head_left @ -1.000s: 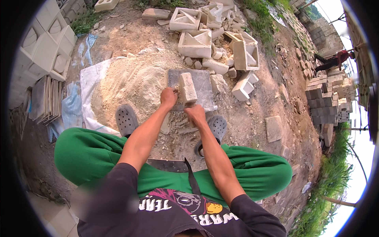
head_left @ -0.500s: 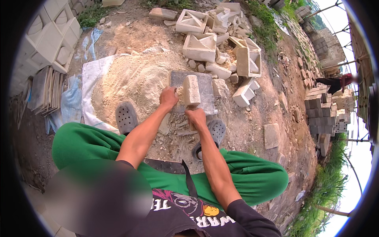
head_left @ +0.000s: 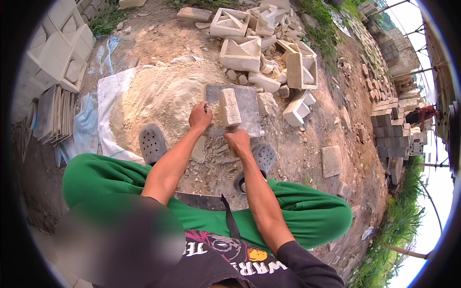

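My right hand (head_left: 237,142) is wrapped round the handle of a dust-covered mallet (head_left: 230,107). Its big, pale, block-shaped head hovers over or rests on a dark grey slab (head_left: 248,102); the contact cannot be made out. My left hand (head_left: 200,116) is closed beside the slab's left edge, fingers curled, and whatever may be in them is too small to name. A mound of pale crushed rubble (head_left: 158,98) lies left of the slab on a white sheet (head_left: 108,96).
Broken cream blocks (head_left: 241,54) are heaped beyond the slab. Pale molded blocks (head_left: 57,43) and thin boards (head_left: 54,114) stand at left. Grey block stacks (head_left: 386,126) rise at far right near another person (head_left: 422,114). My grey clogs (head_left: 152,144) flank the work spot.
My left hand has moved slightly left and up, its fingers now more curled. The mallet head has shifted a little left. The person in the background has moved to the right.
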Motion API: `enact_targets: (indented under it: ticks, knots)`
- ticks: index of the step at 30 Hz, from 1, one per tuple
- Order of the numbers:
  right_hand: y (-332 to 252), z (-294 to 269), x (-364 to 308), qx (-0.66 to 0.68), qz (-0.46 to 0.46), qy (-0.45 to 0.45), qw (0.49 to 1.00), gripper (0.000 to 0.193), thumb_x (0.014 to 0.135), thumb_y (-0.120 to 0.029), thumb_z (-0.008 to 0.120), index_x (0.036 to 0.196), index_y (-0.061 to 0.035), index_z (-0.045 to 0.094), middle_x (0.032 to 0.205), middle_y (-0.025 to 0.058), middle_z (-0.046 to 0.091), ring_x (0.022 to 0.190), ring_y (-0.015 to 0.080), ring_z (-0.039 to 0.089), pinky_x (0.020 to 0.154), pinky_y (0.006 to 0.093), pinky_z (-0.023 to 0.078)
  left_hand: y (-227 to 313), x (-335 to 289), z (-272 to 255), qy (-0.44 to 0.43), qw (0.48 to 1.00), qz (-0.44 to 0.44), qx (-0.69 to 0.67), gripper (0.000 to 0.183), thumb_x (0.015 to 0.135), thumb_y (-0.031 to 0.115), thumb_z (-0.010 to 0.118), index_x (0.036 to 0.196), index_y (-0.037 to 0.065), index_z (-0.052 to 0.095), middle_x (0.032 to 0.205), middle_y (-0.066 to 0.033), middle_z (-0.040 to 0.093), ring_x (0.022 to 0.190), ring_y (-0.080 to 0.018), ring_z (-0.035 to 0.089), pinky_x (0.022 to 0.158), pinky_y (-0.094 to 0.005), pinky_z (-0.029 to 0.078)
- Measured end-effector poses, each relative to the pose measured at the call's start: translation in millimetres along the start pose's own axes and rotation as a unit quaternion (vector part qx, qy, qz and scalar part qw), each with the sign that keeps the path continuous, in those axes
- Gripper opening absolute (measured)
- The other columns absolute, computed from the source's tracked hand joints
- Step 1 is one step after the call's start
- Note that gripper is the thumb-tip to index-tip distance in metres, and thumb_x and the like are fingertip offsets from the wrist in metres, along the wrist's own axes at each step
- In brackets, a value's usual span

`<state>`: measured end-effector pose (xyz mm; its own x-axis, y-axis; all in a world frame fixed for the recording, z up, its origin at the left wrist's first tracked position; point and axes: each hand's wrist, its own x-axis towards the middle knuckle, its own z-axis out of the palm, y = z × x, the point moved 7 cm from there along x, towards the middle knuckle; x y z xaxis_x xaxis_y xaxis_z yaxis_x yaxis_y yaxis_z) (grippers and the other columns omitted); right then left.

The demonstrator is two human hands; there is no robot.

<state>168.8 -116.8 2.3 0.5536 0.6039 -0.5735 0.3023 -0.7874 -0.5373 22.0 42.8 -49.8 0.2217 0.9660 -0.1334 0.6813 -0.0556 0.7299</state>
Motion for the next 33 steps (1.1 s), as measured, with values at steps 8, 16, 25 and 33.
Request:
enact_targets:
  ticks: [8, 16, 25, 33]
  knots:
    - [2, 11, -9, -0.060, -0.092, 0.085, 0.990, 0.041, 0.073, -0.035, 0.072, 0.095, -0.0001, 0.074, 0.088, 0.0235, 0.073, 0.083, 0.0362, 0.074, 0.073, 0.0434, 0.056, 1, -2, 11, 0.027, 0.998, -0.032, -0.041, 0.034, 0.090, 0.028, 0.060, 0.117, 0.010, 0.067, 0.112, -0.0160, 0.066, 0.105, -0.0349, 0.064, 0.089, -0.0459, 0.052]
    - [0, -4, 1, 0.022, -0.042, 0.071, 0.996, 0.047, 0.072, -0.039, 0.071, 0.099, -0.0005, 0.074, 0.094, 0.0271, 0.072, 0.095, 0.0438, 0.070, 0.082, 0.0471, 0.055, -20, -8, 4, 0.029, 0.994, -0.076, -0.076, 0.034, 0.090, 0.029, 0.061, 0.116, 0.008, 0.067, 0.109, -0.0193, 0.066, 0.106, -0.0367, 0.063, 0.091, -0.0456, 0.050]
    - [18, 6, 16, -0.081, -0.033, 0.046, 0.995, 0.041, 0.071, -0.032, 0.073, 0.092, 0.0042, 0.074, 0.084, 0.0242, 0.072, 0.084, 0.0361, 0.073, 0.076, 0.0432, 0.057, 23, -44, 8, 0.066, 0.992, 0.107, 0.007, 0.028, 0.085, 0.022, 0.068, 0.111, 0.012, 0.072, 0.114, -0.0068, 0.063, 0.111, -0.0293, 0.058, 0.095, -0.0428, 0.048]
    - [6, -4, 9, 0.094, -0.077, 0.097, 0.988, 0.036, 0.072, -0.029, 0.074, 0.088, 0.0026, 0.075, 0.074, 0.0170, 0.073, 0.070, 0.0267, 0.073, 0.068, 0.0374, 0.056, 21, -72, 5, 0.095, 0.983, 0.156, 0.020, 0.033, 0.082, 0.022, 0.072, 0.113, 0.011, 0.070, 0.119, -0.0061, 0.061, 0.114, -0.0284, 0.057, 0.096, -0.0449, 0.047]
